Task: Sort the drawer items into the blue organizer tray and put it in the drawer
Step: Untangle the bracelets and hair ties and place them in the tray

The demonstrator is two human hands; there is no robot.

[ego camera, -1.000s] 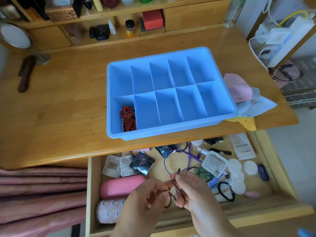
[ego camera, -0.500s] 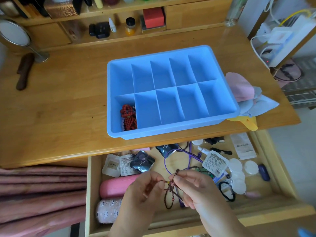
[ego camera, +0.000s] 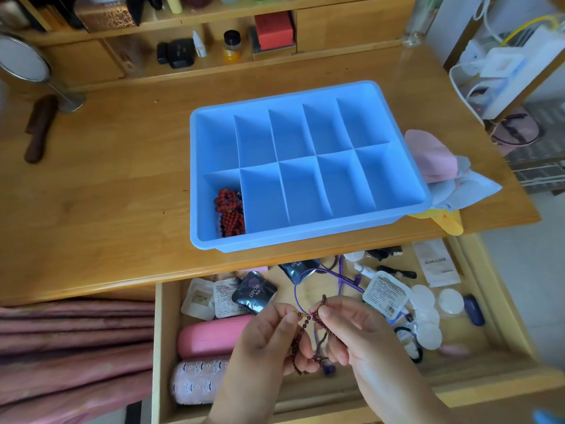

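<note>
Both hands are together over the open drawer [ego camera: 495,304], each pinching part of a dark bead bracelet [ego camera: 305,324]: the left hand [ego camera: 263,338] holds it between thumb and fingertips near a small yellow bead, the right hand [ego camera: 351,335] holds a loop of beads beside it, and the rest of the strand hangs between the palms. A purple cord [ego camera: 318,275] rises from the drawer clutter and seems to run through or behind the bracelet; I cannot tell whether the two are tangled. If they are, lifting now would likely drag the cord and the sachets [ego camera: 241,295] around it out of the drawer, or strain the bracelet's string until beads scatter. A loose pinch could also drop the strand back among the clutter. The tray [ego camera: 308,237] sits on the table [ego camera: 101,185] just beyond the drawer, well forward of the hands, its near rim close to the table edge. Only its near-left compartment is filled, with red beads [ego camera: 229,211], slightly left of the hands; the other nine are empty, so sorting has barely begun
</note>
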